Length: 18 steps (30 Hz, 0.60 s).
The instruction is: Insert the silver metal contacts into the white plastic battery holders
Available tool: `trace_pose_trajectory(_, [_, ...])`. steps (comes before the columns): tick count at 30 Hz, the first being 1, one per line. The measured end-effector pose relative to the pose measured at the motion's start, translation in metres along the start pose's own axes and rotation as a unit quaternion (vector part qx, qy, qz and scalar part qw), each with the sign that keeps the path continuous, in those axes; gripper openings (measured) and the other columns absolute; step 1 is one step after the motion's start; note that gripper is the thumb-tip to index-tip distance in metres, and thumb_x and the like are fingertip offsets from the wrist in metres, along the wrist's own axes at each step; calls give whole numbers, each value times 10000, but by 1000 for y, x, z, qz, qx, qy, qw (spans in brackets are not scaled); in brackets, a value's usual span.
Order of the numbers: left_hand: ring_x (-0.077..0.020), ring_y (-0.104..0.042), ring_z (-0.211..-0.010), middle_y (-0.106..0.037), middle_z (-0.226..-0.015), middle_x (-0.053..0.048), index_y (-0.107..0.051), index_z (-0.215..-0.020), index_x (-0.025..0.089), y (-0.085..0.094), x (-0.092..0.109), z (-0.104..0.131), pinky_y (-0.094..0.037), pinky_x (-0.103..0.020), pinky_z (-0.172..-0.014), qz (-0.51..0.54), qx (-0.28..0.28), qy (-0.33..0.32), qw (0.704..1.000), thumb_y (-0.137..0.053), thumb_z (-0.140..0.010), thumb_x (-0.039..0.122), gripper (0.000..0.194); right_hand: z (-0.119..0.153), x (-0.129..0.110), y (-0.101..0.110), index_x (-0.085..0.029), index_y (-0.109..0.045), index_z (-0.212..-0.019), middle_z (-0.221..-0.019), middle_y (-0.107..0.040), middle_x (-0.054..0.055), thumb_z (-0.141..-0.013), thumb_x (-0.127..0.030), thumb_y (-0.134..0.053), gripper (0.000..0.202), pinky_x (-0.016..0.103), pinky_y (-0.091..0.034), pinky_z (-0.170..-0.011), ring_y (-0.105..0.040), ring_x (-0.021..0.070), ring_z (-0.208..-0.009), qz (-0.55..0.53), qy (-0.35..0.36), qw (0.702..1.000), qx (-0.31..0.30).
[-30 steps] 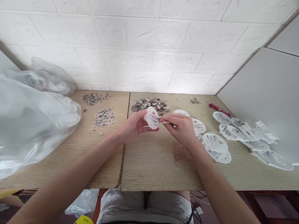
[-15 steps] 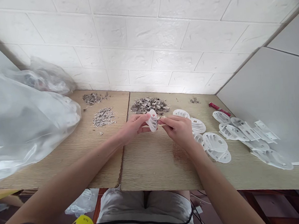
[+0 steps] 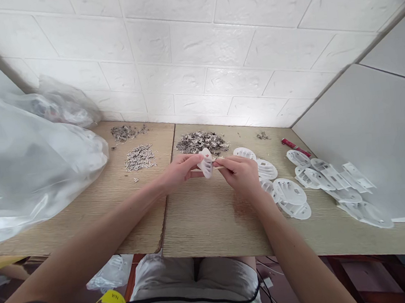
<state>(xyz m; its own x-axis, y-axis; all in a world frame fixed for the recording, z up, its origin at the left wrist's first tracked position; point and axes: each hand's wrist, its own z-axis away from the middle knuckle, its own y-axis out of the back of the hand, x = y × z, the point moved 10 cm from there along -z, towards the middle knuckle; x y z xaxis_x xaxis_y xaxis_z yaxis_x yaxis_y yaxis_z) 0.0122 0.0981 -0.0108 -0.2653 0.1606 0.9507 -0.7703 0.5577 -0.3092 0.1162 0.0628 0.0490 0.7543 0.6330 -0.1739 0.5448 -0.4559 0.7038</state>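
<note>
My left hand (image 3: 182, 169) is closed on a slotted white oval plastic part (image 3: 207, 164), held tilted on edge above the table. My right hand (image 3: 239, 169) pinches at the part's right side, where a small dark metal piece (image 3: 214, 161) shows at the fingertips. A thin pale strip (image 3: 219, 167) shows just below those fingers; what it belongs to is unclear. Behind the hands lies a heap of small metal pieces (image 3: 201, 142). Several similar white plastic parts (image 3: 289, 191) lie to the right of my right hand, some overlapping.
Smaller piles of metal pieces (image 3: 140, 157) lie on the left table. A large clear plastic bag (image 3: 37, 164) covers the far left. More white parts (image 3: 322, 173) and a red tube-like object (image 3: 295, 147) lie at the right. A tiled wall (image 3: 195, 84) stands behind.
Both hands keep nearly the same place, with the white part still between them. The whole view has shifted very slightly.
</note>
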Motion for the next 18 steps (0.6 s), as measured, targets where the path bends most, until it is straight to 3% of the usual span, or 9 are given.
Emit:
trace_pose_trajectory(6, [-220, -634, -1001, -679, -1119, -126, -682, -1047, 119, -2, 2, -2, -480, -418, -965, 53, -11, 5, 999, -588, -854, 439, 385, -3, 5, 5, -217, -753, -838, -781, -759, 12, -875, -176, -562, 198, 245, -443, -587, -691, 152, -706, -31, -35, 999, 8])
trace_pose_trajectory(18, [-212, -645, -985, -682, -1122, -137, -663, -1068, 115, 0, -10, -3, -492, -408, -951, 62, -7, 25, 998, -556, -876, 429, 383, -1, 6, 0, -219, -748, -803, -753, -748, 8, -864, -178, -583, 181, 247, -410, -569, -669, 145, -671, -17, -23, 999, -17])
